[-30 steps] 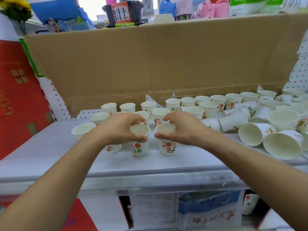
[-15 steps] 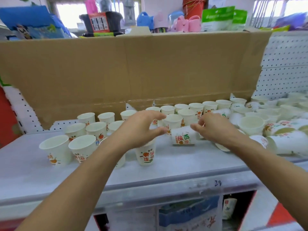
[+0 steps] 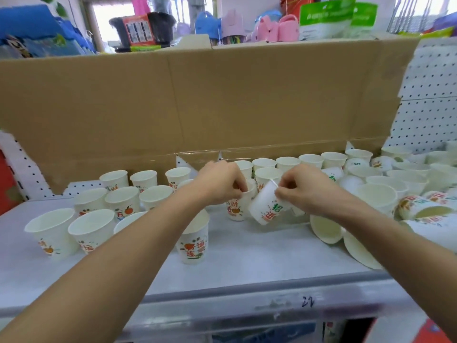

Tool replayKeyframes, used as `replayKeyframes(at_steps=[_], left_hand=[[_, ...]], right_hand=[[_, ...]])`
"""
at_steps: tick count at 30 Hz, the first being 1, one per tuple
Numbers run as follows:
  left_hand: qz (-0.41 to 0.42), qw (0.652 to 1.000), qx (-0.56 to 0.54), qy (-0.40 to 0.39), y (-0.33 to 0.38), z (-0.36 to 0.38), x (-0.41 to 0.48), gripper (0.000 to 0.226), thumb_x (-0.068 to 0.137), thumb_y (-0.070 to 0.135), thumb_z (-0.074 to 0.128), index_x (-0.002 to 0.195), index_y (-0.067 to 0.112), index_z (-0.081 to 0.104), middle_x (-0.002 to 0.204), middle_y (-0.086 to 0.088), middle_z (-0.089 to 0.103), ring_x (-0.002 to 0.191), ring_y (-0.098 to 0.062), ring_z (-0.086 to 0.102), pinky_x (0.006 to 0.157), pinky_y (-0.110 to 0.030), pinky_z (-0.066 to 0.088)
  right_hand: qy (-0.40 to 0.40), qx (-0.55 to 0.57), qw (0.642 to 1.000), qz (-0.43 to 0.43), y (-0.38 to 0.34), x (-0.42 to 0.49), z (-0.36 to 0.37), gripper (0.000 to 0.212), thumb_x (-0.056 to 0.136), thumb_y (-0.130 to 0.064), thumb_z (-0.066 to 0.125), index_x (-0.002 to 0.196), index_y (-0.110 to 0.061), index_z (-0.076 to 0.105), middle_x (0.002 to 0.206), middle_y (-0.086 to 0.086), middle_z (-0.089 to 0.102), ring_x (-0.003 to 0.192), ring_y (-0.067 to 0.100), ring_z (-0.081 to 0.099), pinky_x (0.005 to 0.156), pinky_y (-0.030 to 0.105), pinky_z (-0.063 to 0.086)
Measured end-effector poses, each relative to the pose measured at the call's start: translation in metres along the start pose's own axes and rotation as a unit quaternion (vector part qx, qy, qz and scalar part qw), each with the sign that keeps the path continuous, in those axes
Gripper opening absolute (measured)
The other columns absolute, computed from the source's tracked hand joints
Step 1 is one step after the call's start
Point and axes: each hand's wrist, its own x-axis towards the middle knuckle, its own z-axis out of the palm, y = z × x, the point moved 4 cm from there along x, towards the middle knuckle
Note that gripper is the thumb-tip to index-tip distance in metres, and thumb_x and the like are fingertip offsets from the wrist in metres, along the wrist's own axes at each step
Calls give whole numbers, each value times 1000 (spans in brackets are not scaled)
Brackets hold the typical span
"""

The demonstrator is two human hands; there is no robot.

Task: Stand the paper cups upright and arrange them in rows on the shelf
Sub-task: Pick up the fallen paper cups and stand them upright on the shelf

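Now, tilted cup [image 3: 265,209] pinched, upright cup [image 3: 236,209] gripped — empty

Retail premises, general goods. A white pegboard back panel [image 3: 430,95] stands behind a metal display shelf [image 3: 247,263], whose front edge carries a handwritten number [image 3: 307,302]. Packaged merchandise [image 3: 326,18] and pink plastic wares [image 3: 277,28] are stocked above.
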Motion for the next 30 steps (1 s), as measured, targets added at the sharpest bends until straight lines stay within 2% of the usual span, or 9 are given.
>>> replayKeyframes(at_steps=[2, 5, 8, 15, 18, 21, 25, 28, 30], left_hand=[[1, 997, -72, 0, 4, -3, -10, 17, 83, 18, 70, 97, 24, 77, 92, 12, 73, 83, -3, 65, 79, -29, 55], [2, 989, -146, -11, 10, -4, -28, 17, 81, 16, 74, 96, 21, 77, 85, 13, 73, 77, 4, 64, 71, -16, 54], [3, 984, -179, -17, 18, -5, -44, 15, 78, 17, 76, 92, 23, 78, 72, 23, 66, 67, 11, 61, 60, -5, 46], [12, 978, -207, -31, 31, -9, -74, 12, 77, 19, 78, 89, 23, 78, 71, 21, 68, 67, 9, 63, 58, -5, 44], [19, 977, -207, -46, 35, -10, -82, 15, 78, 22, 78, 93, 23, 77, 75, 20, 69, 70, 8, 63, 60, -6, 47], [21, 977, -204, -53, 36, -13, -84, 19, 77, 29, 79, 96, 27, 75, 79, 15, 71, 73, 5, 64, 63, -10, 50], [-17, 963, -266, 39, 15, -33, -69, 7, 83, 31, 73, 88, 28, 76, 77, 16, 72, 74, 6, 64, 65, -9, 45], [-96, 954, -264, 103, -12, -44, -45, 7, 87, 30, 68, 87, 29, 76, 74, 15, 73, 75, 0, 67, 74, -25, 55], [-145, 960, -217, 106, -24, -40, -24, 10, 88, 29, 66, 89, 28, 75, 79, 13, 73, 80, -10, 68, 80, -35, 56]], right_hand=[[-1, 0, 999, -41, -4, -5, -14, 16, 83, -17, 63, 70, -13, 72, 67, -2, 64, 60, 13, 56, 52, 26, 41], [-32, -17, 996, -77, -12, -17, -22, 19, 80, -18, 68, 62, -20, 68, 63, -9, 65, 61, 6, 59, 51, 22, 42], [-69, -52, 991, -104, -17, -25, -18, 14, 77, -19, 70, 63, -17, 70, 64, -3, 69, 63, 12, 63, 56, 33, 53], [-130, -73, 981, -121, -22, -41, -12, 11, 75, -25, 75, 69, -16, 73, 66, -4, 69, 64, 9, 64, 59, 28, 55], [-157, -71, 977, -125, -22, -46, -13, 12, 75, -27, 75, 68, -17, 72, 66, -2, 70, 63, 13, 66, 60, 36, 57], [-179, -74, 973, -125, -25, -46, -17, 13, 75, -31, 76, 69, -20, 72, 67, -7, 68, 63, 7, 63, 61, 32, 57], [-154, -23, 981, -116, -25, -30, -39, 13, 76, -38, 76, 72, -26, 75, 67, -12, 69, 57, 0, 58, 57, 25, 51], [-89, 34, 990, -105, -13, 1, -59, 9, 78, -33, 76, 73, -25, 76, 70, -9, 72, 63, 8, 65, 65, 33, 58], [-56, 36, 992, -104, -4, 24, -58, 6, 79, -29, 75, 75, -25, 76, 76, -8, 74, 73, 17, 69, 71, 42, 59]])
